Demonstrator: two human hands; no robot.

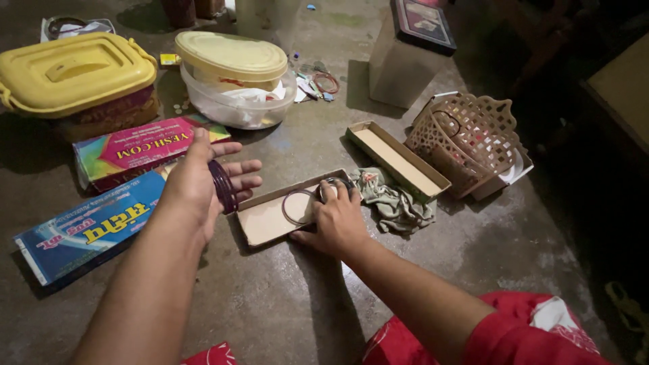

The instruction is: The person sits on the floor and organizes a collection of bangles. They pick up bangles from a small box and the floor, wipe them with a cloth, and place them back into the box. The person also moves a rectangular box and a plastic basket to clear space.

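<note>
My left hand (203, 179) is held palm-up above the floor with several dark maroon bangles (223, 186) resting across its fingers. My right hand (336, 220) reaches into a shallow open cardboard box (263, 220) on the floor and grips a small stack of dark bangles (332, 184) at the box's right end. A single thin bangle (295, 206) lies flat inside the box, just left of that hand.
A crumpled green cloth (395, 199) lies right of the box, then a second long cardboard tray (399, 159) and a tan woven plastic basket (466, 138). Left are a blue packet (81, 233), a pink packet (135, 149), a yellow-lidded tub (74, 74) and a clear bowl (236, 101).
</note>
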